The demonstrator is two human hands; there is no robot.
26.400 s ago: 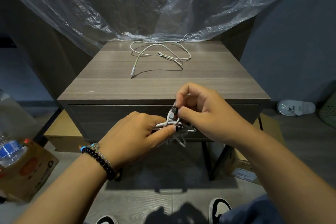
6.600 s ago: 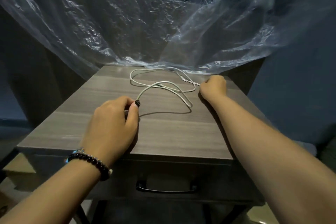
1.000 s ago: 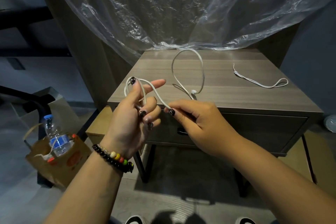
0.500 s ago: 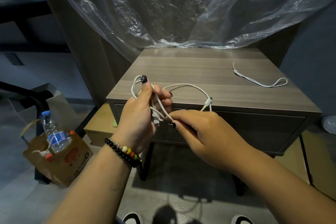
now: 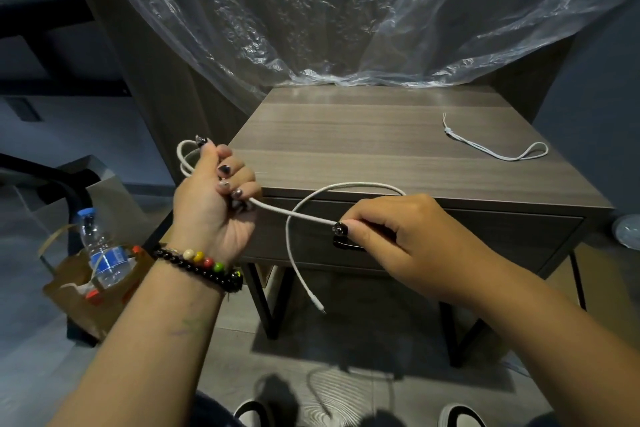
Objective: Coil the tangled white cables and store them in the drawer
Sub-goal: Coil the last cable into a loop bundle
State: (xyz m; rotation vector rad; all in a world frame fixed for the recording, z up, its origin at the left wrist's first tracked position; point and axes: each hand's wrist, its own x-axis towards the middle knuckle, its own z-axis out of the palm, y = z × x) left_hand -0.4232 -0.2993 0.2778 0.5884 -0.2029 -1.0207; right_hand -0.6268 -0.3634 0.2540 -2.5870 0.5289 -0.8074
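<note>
**Cable held between both hands in front of the closed drawer**

Cable (image 5: 304,215), white, is held in the air ahead of the nightstand (image 5: 398,156). Several loops of it are gripped in the left hand (image 5: 211,205), whose fingers are curled tightly round the bundle; the loops are seen projecting above the fist, beside the raised thumb. From the lower edge of that fist a straight run of cable is led across to the right hand (image 5: 401,236), where it is pinched between thumb and fingertips. Beyond the pinch the cable is arched up over the right hand, brought back down across the straight run, and left hanging, its connector end (image 5: 320,309) suspended clear of the floor.

The drawer (image 5: 485,239) is recorded as closed, with part of its dark handle (image 5: 346,244) visible below the right thumb. A second, thinner white cord (image 5: 498,151) is noted lying on the right part of the nightstand top, well apart from both hands.

A beaded bracelet (image 5: 201,262) is worn on the left wrist. A water bottle (image 5: 102,250) is seen standing in a brown paper bag (image 5: 93,302) on the floor at the left. Clear plastic sheeting (image 5: 346,18) is draped behind the nightstand, its lower edge resting on the rear of the top.
</note>
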